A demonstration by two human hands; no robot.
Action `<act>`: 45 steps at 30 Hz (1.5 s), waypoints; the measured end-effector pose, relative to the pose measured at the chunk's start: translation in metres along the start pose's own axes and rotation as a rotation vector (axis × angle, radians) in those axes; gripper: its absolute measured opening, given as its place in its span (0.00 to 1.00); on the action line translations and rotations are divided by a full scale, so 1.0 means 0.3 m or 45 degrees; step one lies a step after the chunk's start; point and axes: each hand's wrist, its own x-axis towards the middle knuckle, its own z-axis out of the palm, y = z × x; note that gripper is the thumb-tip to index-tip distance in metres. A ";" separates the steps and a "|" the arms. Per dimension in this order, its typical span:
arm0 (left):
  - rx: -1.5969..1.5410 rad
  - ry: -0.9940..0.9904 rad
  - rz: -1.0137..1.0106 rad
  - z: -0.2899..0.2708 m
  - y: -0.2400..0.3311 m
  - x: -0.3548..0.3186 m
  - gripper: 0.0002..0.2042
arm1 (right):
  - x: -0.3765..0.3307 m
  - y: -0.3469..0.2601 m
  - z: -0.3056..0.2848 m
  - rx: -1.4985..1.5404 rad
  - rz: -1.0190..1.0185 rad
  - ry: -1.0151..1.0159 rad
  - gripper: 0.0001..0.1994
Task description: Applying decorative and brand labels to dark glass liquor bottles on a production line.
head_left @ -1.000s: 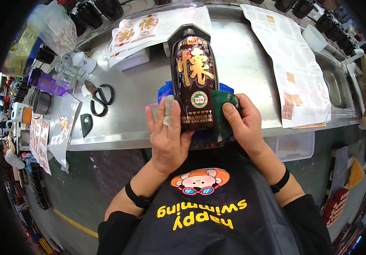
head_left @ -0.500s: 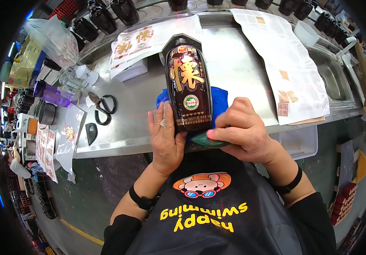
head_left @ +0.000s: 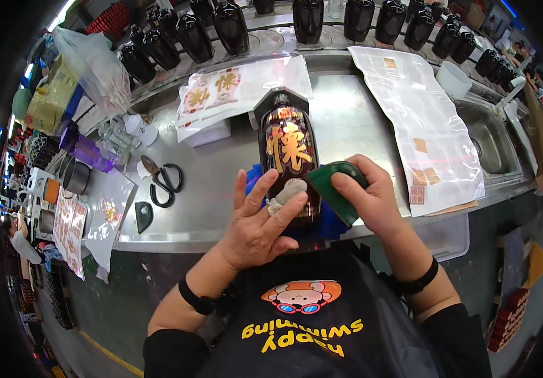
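A dark glossy bottle (head_left: 289,140) with gold decals lies on its back in front of me, neck away from me, against a grey angled holder (head_left: 260,104). Blue cloth (head_left: 334,223) shows under its lower end. My left hand (head_left: 252,227) reaches over the lower part of the bottle with its fingers spread; one finger wears a whitish finger cot (head_left: 290,193) and rests on or just above the decal there. In my right hand (head_left: 375,195) is a green scraper (head_left: 335,189), pinched between thumb and fingers, held up at the bottle's right side.
Decal sheets (head_left: 221,94) lie behind the bottle, and a long white sheet (head_left: 404,113) lies right, near the sink (head_left: 495,142). Black-handled scissors (head_left: 165,183) and a dark small scraper (head_left: 144,216) are at left. Dark bottles (head_left: 308,22) line the back conveyor.
My left hand has gone from beside the bottle's base to over its front. My right hand has raised the scraper from the bottle's near end to its right side. The view has shifted.
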 end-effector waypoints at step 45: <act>-1.586 0.147 -1.036 0.073 -0.253 0.316 0.17 | 0.340 0.003 -0.107 0.240 0.375 -0.039 0.10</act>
